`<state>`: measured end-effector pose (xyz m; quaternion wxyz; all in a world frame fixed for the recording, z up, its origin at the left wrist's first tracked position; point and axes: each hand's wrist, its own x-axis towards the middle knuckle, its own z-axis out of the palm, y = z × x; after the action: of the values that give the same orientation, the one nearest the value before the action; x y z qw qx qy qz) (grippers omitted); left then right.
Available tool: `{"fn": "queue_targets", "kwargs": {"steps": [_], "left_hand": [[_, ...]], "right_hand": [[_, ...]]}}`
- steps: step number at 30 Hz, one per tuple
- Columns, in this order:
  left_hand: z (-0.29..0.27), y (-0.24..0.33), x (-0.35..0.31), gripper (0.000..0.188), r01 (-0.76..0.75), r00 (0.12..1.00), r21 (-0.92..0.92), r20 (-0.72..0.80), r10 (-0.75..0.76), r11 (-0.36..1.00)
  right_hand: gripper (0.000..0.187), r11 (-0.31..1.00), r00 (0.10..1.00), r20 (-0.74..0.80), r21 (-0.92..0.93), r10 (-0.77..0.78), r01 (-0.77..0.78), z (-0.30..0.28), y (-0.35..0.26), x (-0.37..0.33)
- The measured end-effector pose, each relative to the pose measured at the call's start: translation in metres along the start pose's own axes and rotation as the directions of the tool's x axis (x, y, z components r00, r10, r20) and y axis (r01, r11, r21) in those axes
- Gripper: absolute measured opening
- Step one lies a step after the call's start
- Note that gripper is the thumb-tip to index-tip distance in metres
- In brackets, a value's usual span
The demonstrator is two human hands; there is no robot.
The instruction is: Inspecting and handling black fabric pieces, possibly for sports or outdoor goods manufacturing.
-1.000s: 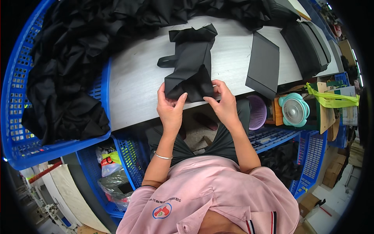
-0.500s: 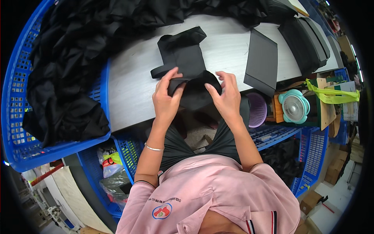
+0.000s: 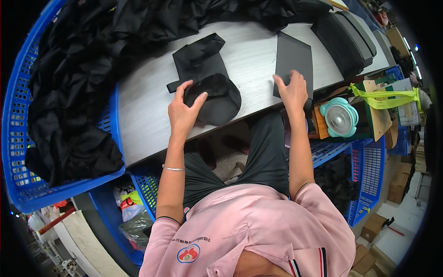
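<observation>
A black fabric piece with a rounded near end and a folded far part lies by the table's front edge. My left hand is at its left side, thumb and forefinger curved round that edge in a loose hold; the other fingers are partly hidden. A short black strap sticks out to the left of the piece. Over the near part of a flat dark grey panel, my right hand is open with its fingers apart. Whether its fingertips touch the panel I cannot tell.
Heaped black fabric fills a blue plastic basket at left and runs along the table's back. A stack of black panels stands at far right. Below it are a teal fan and a yellow-green strip. The pale table ends before my knees.
My right hand has left the black fabric piece and moved right to the grey panel. My left hand has stayed with the piece, whose rounded end now lies flatter. The view has shifted slightly.
</observation>
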<state>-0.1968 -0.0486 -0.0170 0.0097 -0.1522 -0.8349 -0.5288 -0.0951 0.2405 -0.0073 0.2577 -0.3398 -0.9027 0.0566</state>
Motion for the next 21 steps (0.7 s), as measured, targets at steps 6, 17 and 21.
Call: {"fn": "queue_targets", "kwargs": {"steps": [6, 17, 21], "left_hand": [[-0.002, 0.020, -0.034, 0.066, -0.232, 0.925, 0.054, -0.298, 0.237, 0.971], [0.052, 0.044, -0.122, 0.087, 0.569, 0.789, -0.739, 0.615, 0.017, 0.360], [0.048, 0.030, -0.129, 0.100, 0.785, 0.600, -0.574, 0.798, -0.057, 0.231]], "right_hand": [[0.021, 0.928, 0.957, 0.160, -0.250, -0.241, 0.275, 0.025, 0.009, -0.001], [0.014, 0.705, 0.934, 0.053, 0.672, -0.354, 0.229, -0.092, -0.022, -0.121], [0.013, 0.463, 0.776, 0.322, 0.885, -0.542, -0.043, -0.120, -0.029, -0.161]]}}
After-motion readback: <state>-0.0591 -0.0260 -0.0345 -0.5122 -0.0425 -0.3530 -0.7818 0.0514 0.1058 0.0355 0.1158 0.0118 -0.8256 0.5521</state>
